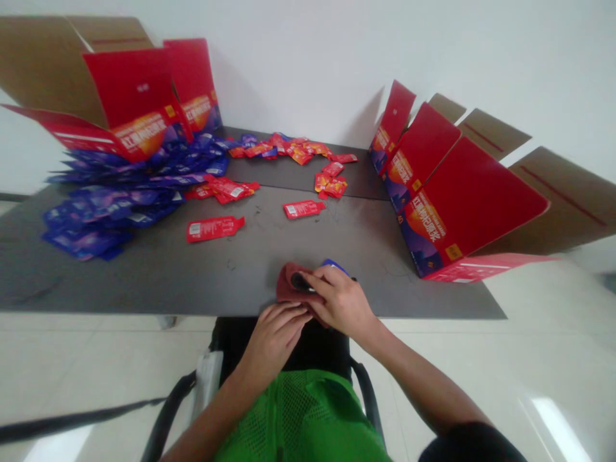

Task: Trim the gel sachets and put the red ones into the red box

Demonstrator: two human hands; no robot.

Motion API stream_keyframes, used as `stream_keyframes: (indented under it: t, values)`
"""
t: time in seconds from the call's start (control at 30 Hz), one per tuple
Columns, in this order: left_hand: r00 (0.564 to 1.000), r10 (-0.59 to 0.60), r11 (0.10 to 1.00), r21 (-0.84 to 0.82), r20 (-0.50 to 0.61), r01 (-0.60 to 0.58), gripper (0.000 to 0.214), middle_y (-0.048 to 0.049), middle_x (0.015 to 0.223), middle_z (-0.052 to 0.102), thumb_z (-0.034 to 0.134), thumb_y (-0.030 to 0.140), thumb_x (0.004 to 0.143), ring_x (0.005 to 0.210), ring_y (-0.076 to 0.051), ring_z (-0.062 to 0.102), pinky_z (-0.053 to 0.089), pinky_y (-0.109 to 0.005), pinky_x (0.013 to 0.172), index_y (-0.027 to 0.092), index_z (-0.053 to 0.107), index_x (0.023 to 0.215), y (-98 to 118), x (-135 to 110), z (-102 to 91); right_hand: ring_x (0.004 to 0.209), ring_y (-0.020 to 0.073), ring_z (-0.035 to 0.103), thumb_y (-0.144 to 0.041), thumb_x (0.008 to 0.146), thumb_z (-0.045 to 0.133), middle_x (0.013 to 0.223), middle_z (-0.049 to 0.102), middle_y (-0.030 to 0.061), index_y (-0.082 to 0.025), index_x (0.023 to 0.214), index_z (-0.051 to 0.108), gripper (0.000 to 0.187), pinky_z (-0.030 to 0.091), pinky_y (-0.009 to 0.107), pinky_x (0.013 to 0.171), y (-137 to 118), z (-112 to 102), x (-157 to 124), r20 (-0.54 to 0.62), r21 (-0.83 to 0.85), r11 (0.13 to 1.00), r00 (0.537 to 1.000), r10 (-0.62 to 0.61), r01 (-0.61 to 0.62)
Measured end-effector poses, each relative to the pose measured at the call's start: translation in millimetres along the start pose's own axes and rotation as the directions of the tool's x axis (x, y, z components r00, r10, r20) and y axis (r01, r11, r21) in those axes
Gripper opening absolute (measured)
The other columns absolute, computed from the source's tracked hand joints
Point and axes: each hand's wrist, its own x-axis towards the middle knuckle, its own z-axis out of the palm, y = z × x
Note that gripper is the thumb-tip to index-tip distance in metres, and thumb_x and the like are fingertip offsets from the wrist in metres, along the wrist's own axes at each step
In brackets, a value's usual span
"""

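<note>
Has blue packets point(103, 205) piled at left. Touches the brown cloth point(285, 287), by the front edge of the table point(158, 276), with the left hand point(278, 328); can't tell if gripping. Pinches that cloth with closed fingers of the right hand point(347, 300). Has red boxes point(469, 199) far right.

Plain white wall point(298, 64) way out past the right hand point(344, 298), grey table point(260, 250) right under it, glossy pale tiled floor point(539, 333) below with bright light streaks point(561, 423), black chair arms point(168, 410) closer in.
</note>
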Motion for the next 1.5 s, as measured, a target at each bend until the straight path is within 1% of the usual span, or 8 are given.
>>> stream_keyframes:
  t: [0.13, 0.33, 0.47, 0.67, 0.97, 1.1, 1.27, 1.5]
  values:
    - [1.0, 0.0, 1.0, -0.006, 0.008, 0.0, 0.029, -0.0056, 0.124, 0.074, 0.056, 0.014, 0.099, 0.12, -0.023, 0.066, 0.052, -0.046, 0.102, 0.024, 0.071, 0.121, 0, 0, -0.1, 0.097, 0.0218, 0.064, -0.035, 0.1, 0.057, 0.11, 0.068, 0.0068, -0.028, 0.133, 0.065, 0.035, 0.056, 0.034, 0.082, 13, 13, -1, -0.008, -0.009, 0.998, 0.999, 0.054, -0.054]
    - [0.999, 0.01, 1.0, -0.026, -0.031, -0.011, 0.026, -0.0053, 0.125, 0.074, 0.059, 0.014, 0.098, 0.121, -0.023, 0.065, 0.051, -0.045, 0.101, 0.022, 0.071, 0.119, 1, 0, 0.9, 0.091, 0.0239, 0.065, -0.04, 0.096, 0.062, 0.106, 0.068, 0.0084, -0.028, 0.124, 0.071, 0.032, 0.053, 0.031, 0.071, 73, -17, 18, -0.112, -0.189, 0.944, 0.961, 0.254, -0.272]
    - [1.0, 0.003, 0.999, -0.037, -0.024, -0.004, 0.027, -0.0045, 0.126, 0.073, 0.059, 0.013, 0.098, 0.121, -0.022, 0.065, 0.051, -0.044, 0.101, 0.023, 0.07, 0.12, 1, 0, 1.9, 0.096, 0.0245, 0.065, -0.036, 0.098, 0.059, 0.108, 0.067, 0.0088, -0.028, 0.13, 0.068, 0.034, 0.055, 0.033, 0.078, 40, -21, 18, -0.152, -0.1, 0.968, 0.965, 0.213, -0.229]
    - [1.0, -0.022, 1.0, 0.001, 0.013, 0.022, 0.023, -0.0043, 0.118, 0.075, 0.06, 0.013, 0.097, 0.115, -0.024, 0.066, 0.049, -0.045, 0.101, 0.021, 0.071, 0.117, 1, -1, 0.9, 0.098, 0.0235, 0.063, -0.032, 0.099, 0.057, 0.11, 0.067, 0.0067, -0.029, 0.135, 0.063, 0.037, 0.055, 0.036, 0.081, -11, 15, 8, 0.042, 0.0, 1.0, 0.999, 0.003, -0.003]
    - [1.0, -0.006, 0.999, -0.041, -0.029, 0.004, 0.025, -0.0035, 0.124, 0.074, 0.061, 0.013, 0.098, 0.121, -0.022, 0.064, 0.048, -0.043, 0.1, 0.022, 0.07, 0.119, 2, 1, 2.3, 0.09, 0.0224, 0.065, -0.04, 0.097, 0.061, 0.105, 0.068, 0.0083, -0.025, 0.125, 0.071, 0.033, 0.052, 0.029, 0.071, 76, -27, 18, -0.131, -0.22, 0.925, 0.949, 0.287, -0.31]
    - [0.998, 0.01, 0.999, -0.045, -0.057, -0.013, 0.024, -0.0023, 0.124, 0.074, 0.062, 0.012, 0.096, 0.118, -0.022, 0.065, 0.048, -0.042, 0.099, 0.022, 0.069, 0.117, 0, 0, 4.4, 0.097, 0.0216, 0.064, -0.038, 0.1, 0.056, 0.11, 0.066, 0.0087, -0.023, 0.131, 0.067, 0.036, 0.053, 0.03, 0.081, 34, -28, 17, -0.192, -0.094, 0.966, 0.957, 0.218, -0.239]
    - [0.999, -0.01, 1.0, -0.02, -0.041, 0.009, 0.023, -0.0023, 0.117, 0.075, 0.06, 0.014, 0.098, 0.115, -0.023, 0.066, 0.046, -0.042, 0.099, 0.023, 0.069, 0.117, 0, 0, 4.6, 0.097, 0.0202, 0.063, -0.031, 0.099, 0.058, 0.109, 0.067, 0.0062, -0.026, 0.132, 0.066, 0.035, 0.054, 0.031, 0.084, -12, 9, 10, 0.015, -0.022, 1.0, 1.0, 0.013, -0.013]
    - [0.999, -0.025, 0.999, -0.025, -0.041, 0.024, 0.021, -0.0029, 0.121, 0.074, 0.06, 0.015, 0.098, 0.118, -0.022, 0.064, 0.045, -0.042, 0.099, 0.022, 0.07, 0.115, 3, 1, 4.2, 0.094, 0.0211, 0.065, -0.041, 0.098, 0.061, 0.109, 0.068, 0.0076, -0.024, 0.127, 0.07, 0.035, 0.052, 0.028, 0.075, 68, -8, 14, -0.102, -0.191, 0.943, 0.961, 0.258, -0.273]
